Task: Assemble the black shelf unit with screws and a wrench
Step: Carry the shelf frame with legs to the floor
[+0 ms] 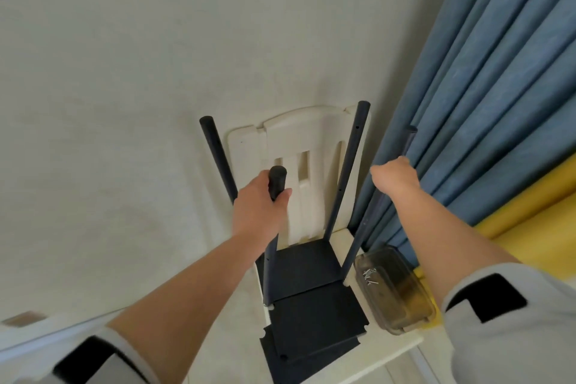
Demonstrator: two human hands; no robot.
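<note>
The black shelf unit stands on a cream chair seat, one black shelf board (300, 268) fixed between four upright black poles. My left hand (260, 207) grips the near left pole (276, 179) just under its top. My right hand (396, 179) is closed around the near right pole (367, 221), which runs up in front of the curtain. The far left pole (216, 156) and the far right pole (350, 162) stand free. Loose black shelf boards (314, 330) lie stacked on the seat in front. No wrench is in view.
A clear plastic box (396, 290) holding several screws (370, 276) sits on the seat at the right. The cream chair back (249, 146) leans against a pale wall. Blue curtain (486, 97) hangs at the right, with a yellow surface (536, 206) below it.
</note>
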